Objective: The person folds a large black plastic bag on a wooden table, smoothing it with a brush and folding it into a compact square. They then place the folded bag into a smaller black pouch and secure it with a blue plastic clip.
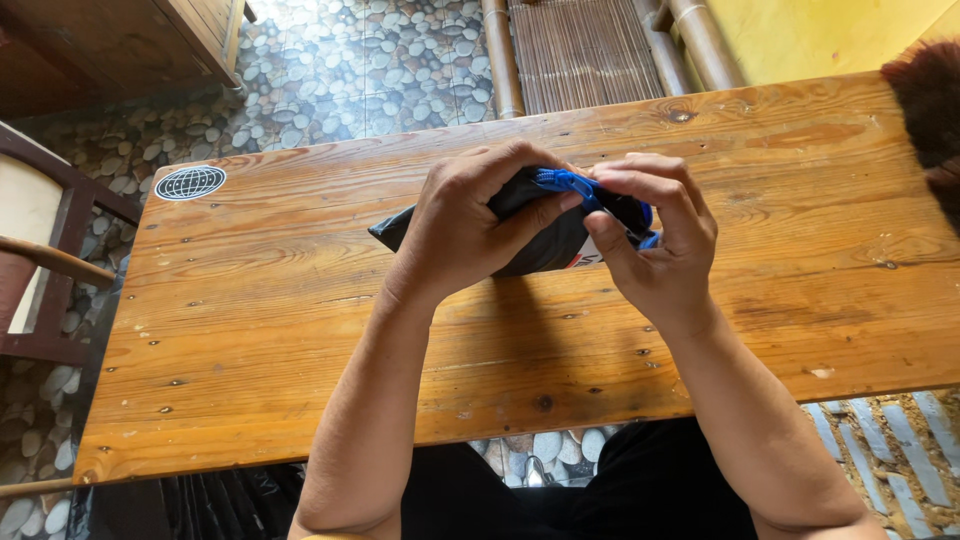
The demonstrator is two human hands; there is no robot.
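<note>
Bright daylight, sharp pic. Light comes from the top; glare on the pebble floor (330, 60). Soft shadows fall under the arms on the tabletop (250, 330). Edges bend a bit. Dark fuzzy thing (925, 95) at right looks blurry.

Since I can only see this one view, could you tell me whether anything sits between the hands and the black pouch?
Nothing visible does. The left hand and right hand both already grip the black pouch at its blue zipper, just above the wooden table.
</note>
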